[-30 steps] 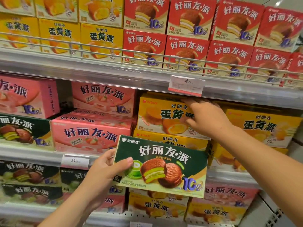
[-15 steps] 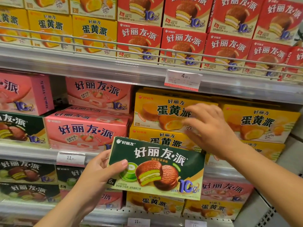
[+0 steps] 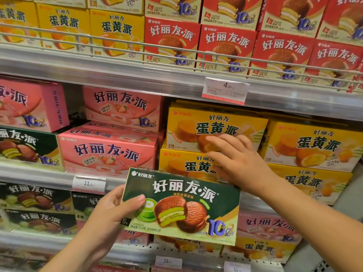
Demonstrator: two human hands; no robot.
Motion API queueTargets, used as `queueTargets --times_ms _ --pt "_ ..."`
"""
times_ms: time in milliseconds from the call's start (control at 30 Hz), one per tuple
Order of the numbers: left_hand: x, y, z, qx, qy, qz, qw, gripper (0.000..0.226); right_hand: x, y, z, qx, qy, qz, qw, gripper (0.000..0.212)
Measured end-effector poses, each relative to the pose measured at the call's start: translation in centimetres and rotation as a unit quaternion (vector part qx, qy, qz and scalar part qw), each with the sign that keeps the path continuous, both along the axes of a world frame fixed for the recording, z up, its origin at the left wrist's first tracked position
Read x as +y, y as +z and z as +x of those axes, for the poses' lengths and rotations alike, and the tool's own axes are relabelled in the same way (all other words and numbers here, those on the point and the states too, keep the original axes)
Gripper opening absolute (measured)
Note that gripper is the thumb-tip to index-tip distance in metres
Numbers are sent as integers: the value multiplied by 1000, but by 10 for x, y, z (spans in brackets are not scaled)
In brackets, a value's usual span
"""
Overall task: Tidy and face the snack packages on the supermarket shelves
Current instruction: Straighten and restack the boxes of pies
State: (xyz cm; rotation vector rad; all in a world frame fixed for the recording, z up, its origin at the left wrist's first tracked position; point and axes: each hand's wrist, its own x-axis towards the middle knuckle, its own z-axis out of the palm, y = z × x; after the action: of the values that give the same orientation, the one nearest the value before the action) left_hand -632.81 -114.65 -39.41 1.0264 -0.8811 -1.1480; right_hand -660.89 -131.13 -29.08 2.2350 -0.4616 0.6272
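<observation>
Here the left hand (image 3: 110, 211) grips a flat green cardboard snack box (image 3: 181, 206) by its left end, thumb pressed across the printed front and fingers curled behind, holding it off the shelves, face out, in front of the middle and lower tiers. The right hand (image 3: 238, 160) reaches forward with fingers straight and spread, holding nothing, its tips at the front of the stacked yellow cardboard boxes (image 3: 214, 128) on the middle shelf; whether they actually touch is hard to tell. By my reading the green box is a stray not yet returned to the matching dark green boxes (image 3: 25, 146) at far left, and the pink strawberry boxes (image 3: 108, 152) sit unevenly, some set further back. Red boxes (image 3: 225, 46) fill the top shelf behind a wire rail (image 3: 121, 43), and white price tags (image 3: 225, 90) hang on the grey metal shelf edges (image 3: 117, 79).
</observation>
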Motion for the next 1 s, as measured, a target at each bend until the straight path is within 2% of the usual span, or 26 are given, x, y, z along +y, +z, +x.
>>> queueTargets --times_ms 100,200,267,367,467,600,733,900,1000 --pt "12 -6 21 47 31 9 998 38 2 24 42 45 75 -4 996 27" --pt "27 -10 45 59 60 16 996 32 9 36 81 133 96 7 986 39" --pt "37 -12 60 39 70 8 997 33 14 41 102 177 69 14 982 44" --pt "48 -14 74 -6 79 5 997 44 17 43 124 231 -17 1 973 43" --pt "49 -17 75 -24 88 9 996 45 17 41 134 248 -69 12 966 40" --pt "42 -18 68 -12 90 5 996 47 17 39 132 237 -82 19 968 29" --pt "36 -15 62 -6 63 -4 998 48 15 36 130 229 -88 18 969 30" --pt "26 -11 56 -14 51 1 999 67 16 34 125 231 -80 45 969 28" --pt "20 -9 53 -8 47 5 999 70 17 34 120 242 -78 45 966 31"
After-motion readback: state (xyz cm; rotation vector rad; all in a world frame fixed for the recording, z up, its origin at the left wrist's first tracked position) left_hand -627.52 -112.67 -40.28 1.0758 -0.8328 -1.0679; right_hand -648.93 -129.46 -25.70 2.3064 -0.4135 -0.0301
